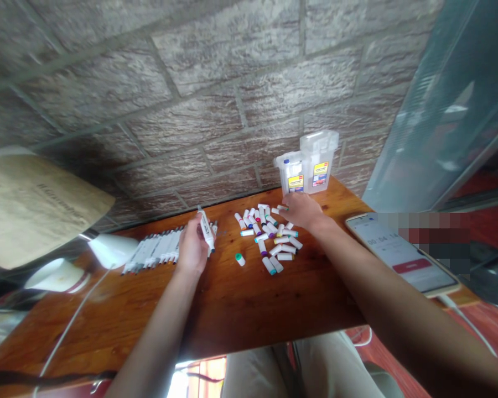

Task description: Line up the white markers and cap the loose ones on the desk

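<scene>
A white marker (pixel 206 231) with a dark end is gripped by my left hand (pixel 192 246), its length tilted up and away. Beside that hand lies a long row of white markers (pixel 155 251), packed side by side. My right hand (pixel 305 211) is closed, its fingertips low in front of the clear plastic case (pixel 289 166); what they hold, if anything, is hidden. Just left of those fingers are scattered white marker caps (pixel 262 246) with coloured ends. A lone green-ended cap (pixel 240 260) sits apart, nearer to me.
A taller clear case (pixel 318 160) stands against the stone-block wall (pixel 232 72). On the wooden table's (pixel 232 315) right lies a phone (pixel 402 254) showing a timer, with a cable attached. A white cup (pixel 58 275), a lamp-like white base (pixel 112 251) and a brown paper shape (pixel 37 199) are at left.
</scene>
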Demonstrator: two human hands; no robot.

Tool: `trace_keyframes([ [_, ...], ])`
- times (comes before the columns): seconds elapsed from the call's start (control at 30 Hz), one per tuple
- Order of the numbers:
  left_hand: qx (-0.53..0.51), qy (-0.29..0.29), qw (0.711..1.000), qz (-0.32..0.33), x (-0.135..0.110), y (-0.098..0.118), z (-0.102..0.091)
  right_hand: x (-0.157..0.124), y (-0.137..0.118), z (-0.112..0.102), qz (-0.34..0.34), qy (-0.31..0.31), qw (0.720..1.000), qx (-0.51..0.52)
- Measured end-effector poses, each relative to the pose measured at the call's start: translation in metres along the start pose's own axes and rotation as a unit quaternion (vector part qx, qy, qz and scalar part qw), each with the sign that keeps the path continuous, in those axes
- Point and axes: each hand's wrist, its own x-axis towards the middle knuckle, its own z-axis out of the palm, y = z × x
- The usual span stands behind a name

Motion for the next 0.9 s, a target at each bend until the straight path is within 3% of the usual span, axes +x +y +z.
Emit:
trace_keyframes([
  [0.2, -0.005, 0.007, 1.0, -0.003, 0.0, 0.001, 0.0, -0.003, -0.011, 0.005, -0.049, 0.009, 0.998, 0.035],
  [0.3, -0.012, 0.009, 1.0, 0.002, 0.001, 0.001, -0.001, -0.006, -0.016, 0.008, -0.087, -0.033, 0.995, 0.035],
  [0.43, -0.01, 0.01, 1.0, -0.004, 0.001, 0.0, 0.0, -0.011, -0.021, 0.01, -0.087, -0.068, 0.994, 0.014],
  [0.67, -0.007, 0.015, 1.0, 0.007, 0.003, -0.006, 0.0, -0.011, -0.022, 0.008, -0.082, -0.068, 0.994, 0.004],
  [0.9, -0.009, 0.013, 1.0, 0.009, 0.006, -0.005, -0.002, -0.006, -0.022, 0.016, -0.148, 0.056, 0.981, 0.111],
])
